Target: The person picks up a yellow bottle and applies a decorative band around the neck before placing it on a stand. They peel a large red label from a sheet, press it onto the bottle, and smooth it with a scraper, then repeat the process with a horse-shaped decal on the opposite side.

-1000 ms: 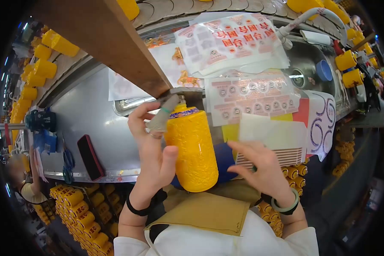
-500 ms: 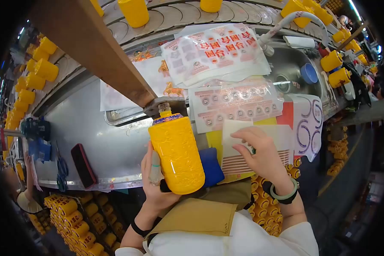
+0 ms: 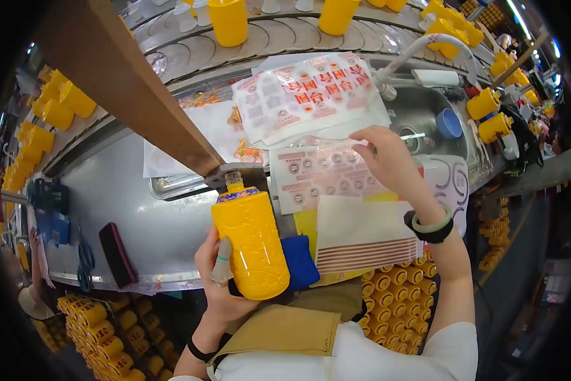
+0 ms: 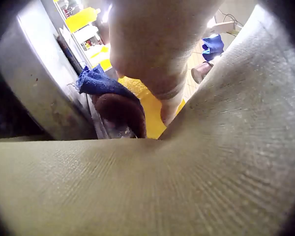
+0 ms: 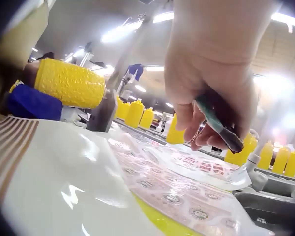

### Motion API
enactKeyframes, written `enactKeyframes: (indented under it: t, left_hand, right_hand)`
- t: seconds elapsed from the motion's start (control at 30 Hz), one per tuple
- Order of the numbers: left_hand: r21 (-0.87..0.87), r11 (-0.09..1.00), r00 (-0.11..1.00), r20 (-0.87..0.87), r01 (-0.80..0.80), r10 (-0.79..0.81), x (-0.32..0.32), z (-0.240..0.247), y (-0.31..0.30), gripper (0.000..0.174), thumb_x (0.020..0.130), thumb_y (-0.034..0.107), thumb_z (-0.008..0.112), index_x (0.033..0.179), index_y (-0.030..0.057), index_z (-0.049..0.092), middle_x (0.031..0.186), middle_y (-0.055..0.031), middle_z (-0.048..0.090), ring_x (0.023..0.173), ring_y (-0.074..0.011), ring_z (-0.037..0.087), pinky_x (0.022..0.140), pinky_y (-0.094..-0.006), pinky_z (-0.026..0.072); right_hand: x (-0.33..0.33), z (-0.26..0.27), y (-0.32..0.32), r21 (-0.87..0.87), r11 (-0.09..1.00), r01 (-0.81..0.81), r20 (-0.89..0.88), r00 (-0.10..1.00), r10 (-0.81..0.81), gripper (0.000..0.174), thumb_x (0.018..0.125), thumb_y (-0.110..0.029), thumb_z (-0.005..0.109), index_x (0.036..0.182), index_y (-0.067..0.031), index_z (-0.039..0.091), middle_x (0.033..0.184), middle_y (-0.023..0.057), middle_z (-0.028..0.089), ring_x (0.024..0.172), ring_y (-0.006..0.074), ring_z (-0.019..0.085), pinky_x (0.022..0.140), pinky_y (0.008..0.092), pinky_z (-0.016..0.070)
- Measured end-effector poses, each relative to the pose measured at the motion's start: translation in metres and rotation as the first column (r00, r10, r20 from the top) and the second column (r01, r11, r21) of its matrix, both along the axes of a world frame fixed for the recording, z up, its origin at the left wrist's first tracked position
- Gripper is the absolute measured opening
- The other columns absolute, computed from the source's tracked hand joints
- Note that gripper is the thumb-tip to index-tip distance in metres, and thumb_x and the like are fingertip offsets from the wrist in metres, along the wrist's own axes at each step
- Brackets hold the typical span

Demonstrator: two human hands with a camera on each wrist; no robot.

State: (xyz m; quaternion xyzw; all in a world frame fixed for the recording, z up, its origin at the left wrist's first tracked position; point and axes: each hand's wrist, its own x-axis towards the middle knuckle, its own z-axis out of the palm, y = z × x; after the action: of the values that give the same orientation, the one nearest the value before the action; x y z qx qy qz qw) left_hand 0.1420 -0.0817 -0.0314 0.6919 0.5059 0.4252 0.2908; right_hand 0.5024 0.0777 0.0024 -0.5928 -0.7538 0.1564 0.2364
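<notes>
A yellow embossed bottle (image 3: 253, 247) with a bare glass neck and a purple patterned collar leans against a bracket. My left hand (image 3: 220, 298) grips its lower left side, one finger wearing a whitish cover (image 3: 222, 261) with a green band. Over the printed decal sheets (image 3: 326, 171), my right hand (image 3: 390, 159) reaches out with bent fingers. The right wrist view shows a slim dark tool with a green part (image 5: 217, 125) held under that hand's curled fingers; its kind is unclear. A blue cloth (image 3: 300, 261) lies beside the bottle.
A wooden beam (image 3: 133, 95) with a metal bracket crosses above the steel counter. Red-lettered sheets (image 3: 304, 95), a striped white sheet (image 3: 368, 244) and a sink (image 3: 418, 114) lie rightward. A phone (image 3: 117, 254) is at left. Yellow bottles (image 3: 228, 22) stand on the conveyor behind.
My left hand went from the bottle's neck to its lower side, and the neck came into view. My right hand moved forward from the striped sheet to over the decal sheets.
</notes>
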Motion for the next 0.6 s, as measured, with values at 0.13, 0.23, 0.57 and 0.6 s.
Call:
enactKeyframes:
  t: [0.13,0.23,0.57,0.6]
  left_hand:
    - [-0.051,0.999,0.999,0.039,-0.017,0.019,0.001,0.003,0.001,0.124,0.06,0.025,0.102,0.16,0.0019,0.032,0.149,-0.0135,0.037,0.134,-0.0287,0.045,0.112,-0.0385,0.0406]
    - [-0.029,1.0,1.0,0.014,-0.006,0.007,0.0,0.005,0.002,0.122,0.061,0.025,0.102,0.159,0.0016,0.034,0.148,-0.0141,0.039,0.134,-0.0289,0.045,0.111,-0.0383,0.0406]
    - [-0.033,0.999,1.0,0.009,-0.021,0.022,-0.002,-0.002,0.003,0.114,0.062,0.029,0.101,0.155,0.0019,0.04,0.15,-0.016,0.039,0.13,-0.0311,0.046,0.108,-0.0402,0.0398]
    - [-0.045,0.999,1.0,0.01,-0.017,0.018,-0.003,-0.002,0.003,0.112,0.063,0.028,0.101,0.154,0.0028,0.041,0.15,-0.0163,0.039,0.13,-0.0314,0.046,0.108,-0.04,0.0398]
  right_hand:
    - [-0.025,-0.04,0.058,0.144,0.975,-0.167,0.05,0.986,0.161,0.025,0.096,-0.013,0.067,0.119,-0.0033,0.07,0.101,0.0177,0.068,0.095,0.036,0.064,0.086,0.0449,0.0512]
    - [-0.051,-0.044,0.086,0.085,0.99,-0.109,0.168,0.981,0.093,0.028,0.098,-0.01,0.062,0.124,-0.0062,0.07,0.108,0.02,0.062,0.101,0.0387,0.064,0.088,0.0468,0.0518]
    - [-0.08,-0.051,0.104,-0.035,0.992,-0.121,0.205,0.971,0.126,0.042,0.093,-0.004,0.058,0.132,-0.0125,0.071,0.108,0.0178,0.058,0.101,0.0335,0.061,0.089,0.0413,0.0509]
    - [-0.082,-0.049,0.105,-0.036,0.992,-0.123,0.203,0.971,0.128,0.042,0.093,-0.004,0.058,0.132,-0.0125,0.071,0.108,0.0178,0.058,0.101,0.0335,0.061,0.089,0.0413,0.0509]
